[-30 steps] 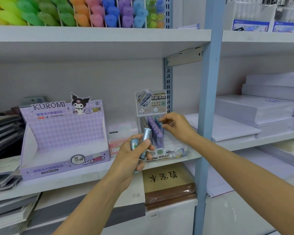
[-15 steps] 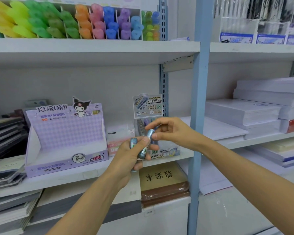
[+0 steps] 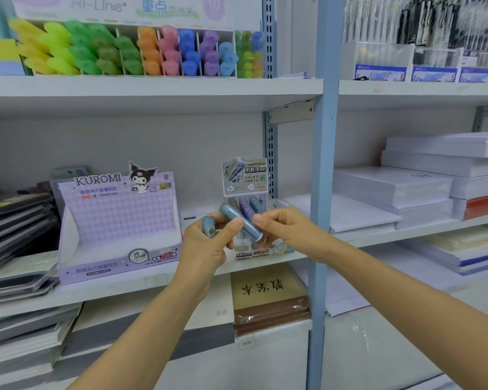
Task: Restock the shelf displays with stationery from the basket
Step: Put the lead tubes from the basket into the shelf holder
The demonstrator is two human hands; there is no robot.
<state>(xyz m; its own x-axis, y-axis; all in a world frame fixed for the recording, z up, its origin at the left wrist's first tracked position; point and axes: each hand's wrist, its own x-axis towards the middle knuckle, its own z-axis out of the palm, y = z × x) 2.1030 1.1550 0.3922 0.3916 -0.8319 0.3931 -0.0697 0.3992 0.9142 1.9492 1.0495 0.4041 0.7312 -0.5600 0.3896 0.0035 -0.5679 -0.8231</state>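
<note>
Item: blue-grey tube (image 3: pixel 238 220), small and round-bodied, held tilted in front of the shelf (image 3: pixel 124 291) with its upper end to the left. Left hand (image 3: pixel 206 249): fingers curled round the tube, thumb pressed on its side. The same hand grips a second tube (image 3: pixel 209 225), upright, label facing out, just left of the first. Right hand (image 3: pixel 288 232): thumb and forefinger pinch the lower right end of the blue-grey tube, so both hands touch it at once. Directly behind the hands: a small display box (image 3: pixel 244 175) with a printed header card, holding rows of like tubes in purple and blue. Left of the left hand: a purple carton (image 3: pixel 116 220) marked KUROMI, standing on the same shelf, and beyond it a slanting pile of dark notebooks (image 3: pixel 14 220). Right of the right hand: a pale blue upright post (image 3: pixel 324 164), then stacks of white paper (image 3: pixel 392 187). Above the hands, one shelf up: coloured highlighters (image 3: pixel 152 52) in divided rows. Below the hands: a brown wrapped pack (image 3: pixel 268 288).
</note>
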